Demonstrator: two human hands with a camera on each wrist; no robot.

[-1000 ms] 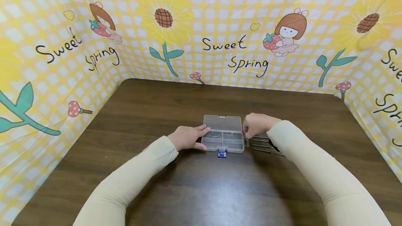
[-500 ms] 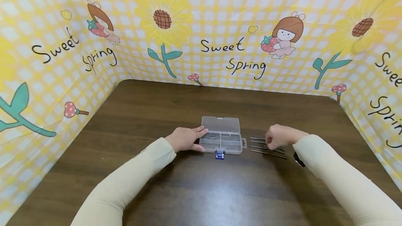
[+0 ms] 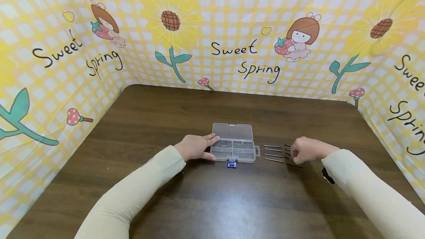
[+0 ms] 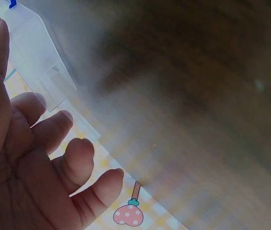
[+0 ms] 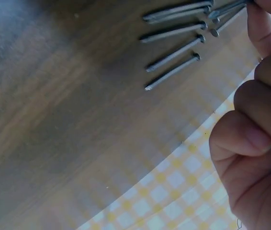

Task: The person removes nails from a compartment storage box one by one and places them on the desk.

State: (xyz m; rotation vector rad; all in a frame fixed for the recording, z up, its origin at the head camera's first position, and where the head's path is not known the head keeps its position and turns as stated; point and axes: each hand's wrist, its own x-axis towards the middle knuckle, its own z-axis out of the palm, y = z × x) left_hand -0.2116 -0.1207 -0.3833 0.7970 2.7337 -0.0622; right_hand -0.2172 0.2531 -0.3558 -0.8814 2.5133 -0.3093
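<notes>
While left hand (image 3: 194, 147) lies spread against box (image 3: 244, 155), right hand (image 3: 304, 149) seems to pinch nail (image 5: 229, 8); few look boxed, several left on desk (image 3: 159, 106).

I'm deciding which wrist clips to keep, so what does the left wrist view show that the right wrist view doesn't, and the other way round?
Only the left wrist view shows the left hand with its fingers spread, part of the clear box, its blue clasp at the top edge, and a dotted pink heart.

Only the right wrist view shows the right hand and the nails.

Both share the brown table and the yellow checked cloth.
</notes>
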